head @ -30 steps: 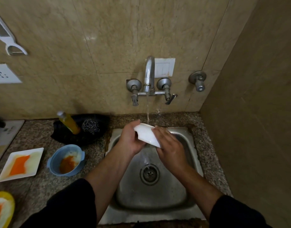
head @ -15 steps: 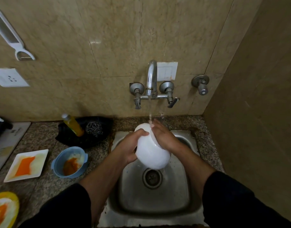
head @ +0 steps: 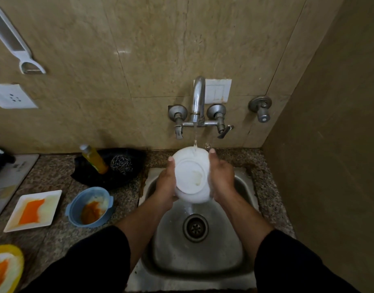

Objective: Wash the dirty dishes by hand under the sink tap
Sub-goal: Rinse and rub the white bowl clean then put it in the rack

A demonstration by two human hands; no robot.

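You're holding the white bowl (head: pixel 192 176) between both palms right over the sink (head: pixel 198 256), left hand (head: pixel 166 185) on one side, right hand (head: pixel 222 178) on the other, fingers (head: pixel 212 152) wrapped round its walls. Its base faces you, tipped so the stream from the tap (head: pixel 198 98) hits the far edge and runs off toward the drain, looks like rinsing the outside. The blue bowl (head: pixel 90 207), square plate (head: pixel 32 210) and yellow plate (head: pixel 6 267) sit orange-smeared on the table (head: pixel 55 240) to your left, so I'd guess you're early on
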